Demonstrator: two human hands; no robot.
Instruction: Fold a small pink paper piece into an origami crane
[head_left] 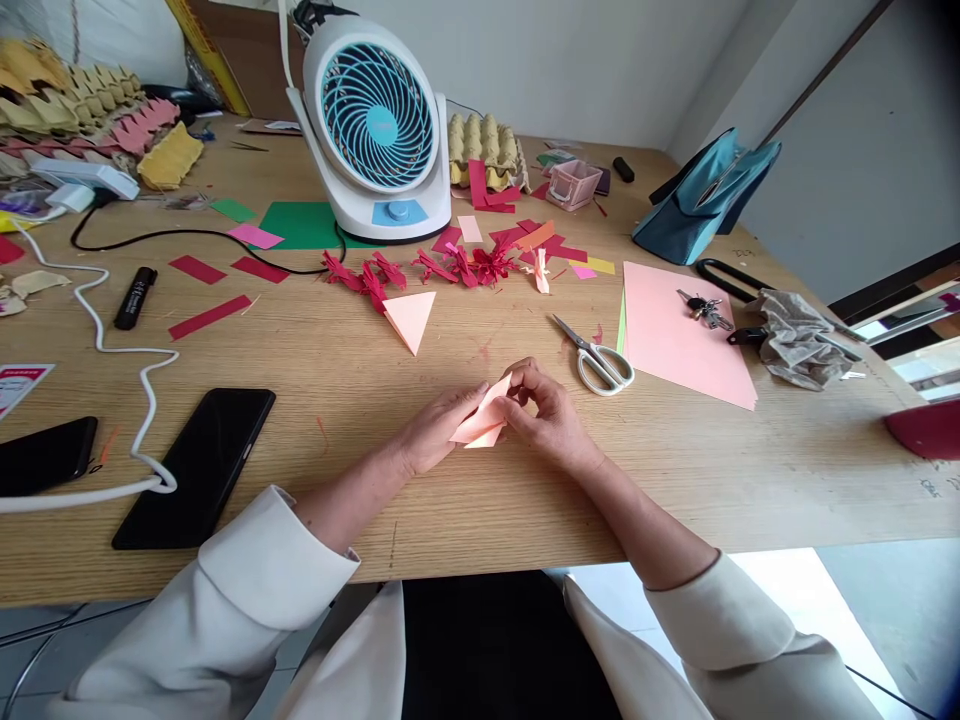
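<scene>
A piece of folded pink paper (482, 418) is held between both hands above the near part of the table. My left hand (442, 425) grips its left side, fingers partly hidden behind the paper. On the right, my right hand (546, 418) pinches the paper's edge between thumb and fingers. Beyond the hands lies a pale pink paper triangle (411, 320). Scissors (600, 358) with white handles rest to the right of my right hand, blades pointing away to the left. Red folded paper pieces (457, 265) form a row farther back.
A white fan (381, 125) stands at the back on green paper (296, 225). Pink sheets (686, 330) with keys (706, 310) lie right, near a blue bag (705, 200). At left are a black phone (199, 465), a white cable (146, 390) and a marker (136, 298).
</scene>
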